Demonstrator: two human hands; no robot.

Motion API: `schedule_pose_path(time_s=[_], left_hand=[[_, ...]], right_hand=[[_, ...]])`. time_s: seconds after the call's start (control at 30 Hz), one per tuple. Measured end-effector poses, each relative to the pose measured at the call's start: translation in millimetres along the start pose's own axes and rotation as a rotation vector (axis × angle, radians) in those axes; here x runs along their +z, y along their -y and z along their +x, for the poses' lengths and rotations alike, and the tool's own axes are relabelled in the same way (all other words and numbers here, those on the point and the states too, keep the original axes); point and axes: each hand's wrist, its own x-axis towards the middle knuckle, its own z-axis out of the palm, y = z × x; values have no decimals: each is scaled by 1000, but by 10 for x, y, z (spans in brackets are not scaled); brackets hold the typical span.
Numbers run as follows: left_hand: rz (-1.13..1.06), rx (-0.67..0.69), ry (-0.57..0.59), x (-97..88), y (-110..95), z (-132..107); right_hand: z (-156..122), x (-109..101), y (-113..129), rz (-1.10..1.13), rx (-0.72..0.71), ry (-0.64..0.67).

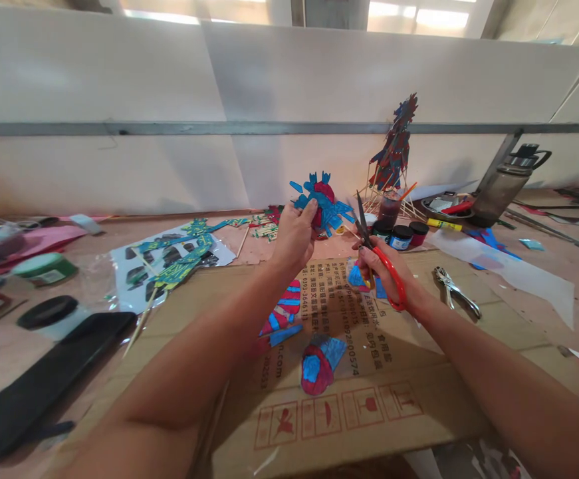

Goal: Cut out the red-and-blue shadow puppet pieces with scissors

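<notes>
Glare (pixel 441 18) shines high beyond the left hand (pixel 300 229), soft shadows (pixel 242 163) band the wall (pixel 119 80) behind, and edges stretch.

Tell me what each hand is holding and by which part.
The left hand pinches the flat blue-and-red painted cutout by its lower left side; the right hand grips the red-handled metal scissors by the handles.

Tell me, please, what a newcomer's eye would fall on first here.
Probably the red-handled scissors, blades pointing up, in the right hand, right of centre. Nearby, the left hand holds up a blue-and-red cutout. Behind, a tall red-and-blue piece stands towards the right.
</notes>
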Motion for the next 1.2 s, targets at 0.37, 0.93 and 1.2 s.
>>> schedule_pose_path(time_s=[0.37, 0.93, 1.2], left_hand=[[-14, 7, -18, 74, 70, -107], [-44, 3, 6, 128, 78, -170], [-90, -25, -20, 160, 96, -231]], right_hand=[[-17, 23, -53, 98, -1, -5], [-36, 24, 15, 110, -26, -36], [-72, 82, 121, 166, 8, -96]])
